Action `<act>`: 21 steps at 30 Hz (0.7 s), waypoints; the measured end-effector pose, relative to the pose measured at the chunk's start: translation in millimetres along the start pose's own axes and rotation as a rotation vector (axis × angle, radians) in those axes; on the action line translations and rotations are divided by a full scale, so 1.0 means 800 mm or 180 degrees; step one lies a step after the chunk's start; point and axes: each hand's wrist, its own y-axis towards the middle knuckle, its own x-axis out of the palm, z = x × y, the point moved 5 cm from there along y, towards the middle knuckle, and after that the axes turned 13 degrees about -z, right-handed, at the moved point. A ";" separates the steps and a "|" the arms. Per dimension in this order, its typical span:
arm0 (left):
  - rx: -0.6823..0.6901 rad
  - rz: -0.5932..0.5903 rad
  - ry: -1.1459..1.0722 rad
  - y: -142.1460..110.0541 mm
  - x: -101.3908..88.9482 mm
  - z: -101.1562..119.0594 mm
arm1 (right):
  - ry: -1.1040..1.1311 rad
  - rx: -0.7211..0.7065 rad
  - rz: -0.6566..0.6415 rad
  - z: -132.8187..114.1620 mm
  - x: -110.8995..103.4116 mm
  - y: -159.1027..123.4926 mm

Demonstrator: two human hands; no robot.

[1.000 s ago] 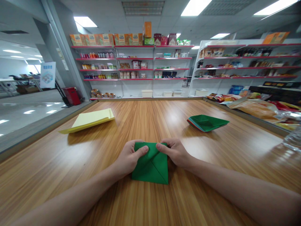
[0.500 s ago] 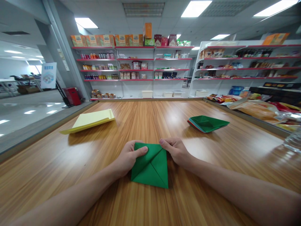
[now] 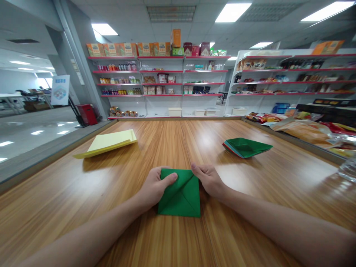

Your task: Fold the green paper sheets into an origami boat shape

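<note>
A folded square of green paper (image 3: 180, 198) with diagonal creases is held between my two hands, just above the wooden table (image 3: 155, 144). My left hand (image 3: 157, 185) grips its upper left side, thumb flat on the front face and the other fingers behind. At the top right corner my right hand (image 3: 210, 180) pinches the paper between thumb and curled fingers. Farther off on the right lies a small stack of folded papers (image 3: 247, 147), green on top with red and blue edges below. Yellow paper sheets (image 3: 109, 142), bent up at one edge, lie on the left.
Packaged snacks (image 3: 303, 131) lie beyond the table's raised right rim. A clear plastic object (image 3: 347, 170) is at the right edge. Shelves of goods (image 3: 161, 94) stand behind the table, and a red box (image 3: 87, 114) is on the floor at the left.
My right thumb has slid from the paper's top edge outward to its right corner. The paper tilted slightly, then came back. My left hand keeps its grip.
</note>
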 end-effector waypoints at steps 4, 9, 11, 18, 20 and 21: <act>0.0266 0.0394 0.0532 -0.003 0.000 0.015 | -0.0630 -0.0121 0.0315 -0.009 -0.006 -0.003; 0.0112 0.0600 0.0498 -0.003 -0.004 0.014 | -0.1017 -0.0078 0.0242 -0.014 -0.003 -0.004; 0.0069 0.0637 0.0497 -0.005 -0.004 0.013 | -0.1000 -0.0072 0.0241 -0.012 -0.003 -0.004; 0.0255 0.0653 0.0691 -0.012 -0.002 0.025 | -0.0817 -0.0129 0.0270 -0.009 -0.005 -0.003; 0.0258 0.0604 0.0745 -0.012 -0.001 0.027 | -0.0664 -0.0196 0.0207 -0.009 -0.003 -0.003; 0.0249 0.0573 0.0763 -0.011 -0.001 0.027 | -0.0604 -0.0234 0.0190 -0.009 -0.002 -0.003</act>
